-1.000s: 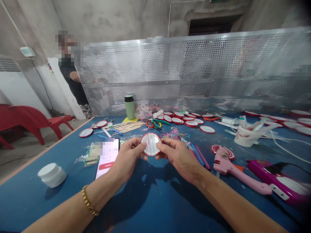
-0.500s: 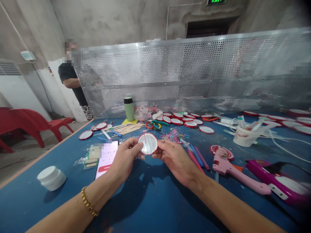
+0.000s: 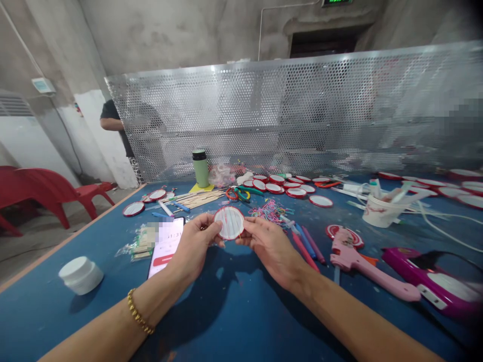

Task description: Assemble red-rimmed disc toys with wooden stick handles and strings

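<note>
Between my hands, above the table, is a round white disc with a red rim (image 3: 229, 223); thin lines run across its face. My left hand (image 3: 199, 239) pinches its left edge, the thumb lying on the face. On the other side my right hand (image 3: 266, 244) grips the right edge with thumb and fingertips, some of them hidden behind the disc. Just beyond it lies a tangle of coloured rubber bands (image 3: 272, 210). A lit phone (image 3: 166, 246) rests partly behind my left wrist.
Similar red-rimmed discs (image 3: 296, 193) lie at the back. To the right are a pink glue gun (image 3: 362, 266), a purple device (image 3: 430, 281), a paper cup of pens (image 3: 381, 213) and several markers (image 3: 305, 246). Leftward stand a white jar (image 3: 80, 275) and a green bottle (image 3: 200, 168).
The person behind the perforated screen has moved right, more hidden by it now. My hands keep nearly the same hold on the disc.
</note>
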`<state>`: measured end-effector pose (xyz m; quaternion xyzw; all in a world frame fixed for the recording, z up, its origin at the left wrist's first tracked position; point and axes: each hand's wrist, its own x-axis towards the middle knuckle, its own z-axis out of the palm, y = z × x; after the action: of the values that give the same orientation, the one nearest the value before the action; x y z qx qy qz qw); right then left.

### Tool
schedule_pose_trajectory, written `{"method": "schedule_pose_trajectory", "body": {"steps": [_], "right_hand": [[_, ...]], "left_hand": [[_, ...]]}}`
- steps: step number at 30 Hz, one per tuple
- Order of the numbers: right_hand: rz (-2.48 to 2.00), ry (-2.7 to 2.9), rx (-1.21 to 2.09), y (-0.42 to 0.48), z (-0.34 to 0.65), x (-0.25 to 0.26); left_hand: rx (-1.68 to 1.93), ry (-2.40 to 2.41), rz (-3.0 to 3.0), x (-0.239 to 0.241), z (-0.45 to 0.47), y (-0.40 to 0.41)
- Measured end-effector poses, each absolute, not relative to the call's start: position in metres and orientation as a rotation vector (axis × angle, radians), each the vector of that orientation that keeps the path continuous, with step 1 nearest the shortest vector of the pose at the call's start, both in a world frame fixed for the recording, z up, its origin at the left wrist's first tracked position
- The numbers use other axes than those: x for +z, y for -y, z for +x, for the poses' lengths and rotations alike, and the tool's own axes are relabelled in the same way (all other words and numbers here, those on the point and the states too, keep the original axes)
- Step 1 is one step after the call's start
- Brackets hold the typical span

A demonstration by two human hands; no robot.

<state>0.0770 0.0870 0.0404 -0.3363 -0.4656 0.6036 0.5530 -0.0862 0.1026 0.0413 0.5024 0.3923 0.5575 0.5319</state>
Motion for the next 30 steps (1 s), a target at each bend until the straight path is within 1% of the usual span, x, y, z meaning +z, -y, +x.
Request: {"method": "schedule_pose_trajectory", "body": {"steps": [19,26,30], "right_hand": [[-0.739,1.114,1.461,-0.0877,0.0762,0.0401],[-0.651,1.122,1.445,-0.0828,0.0766,0.0489],[-0.645,1.036,1.443,-0.0872,0.0796,0.0468]], "left_hand": [[1.312,-0.916,1.212,0.0413,-0.0859,-0.1027],[1.287,-0.891,1.201,0.0408,-0.0861,-0.1027],[1.260,-0.882,1.171,0.0428,-0.0857,-0.1018]]}}
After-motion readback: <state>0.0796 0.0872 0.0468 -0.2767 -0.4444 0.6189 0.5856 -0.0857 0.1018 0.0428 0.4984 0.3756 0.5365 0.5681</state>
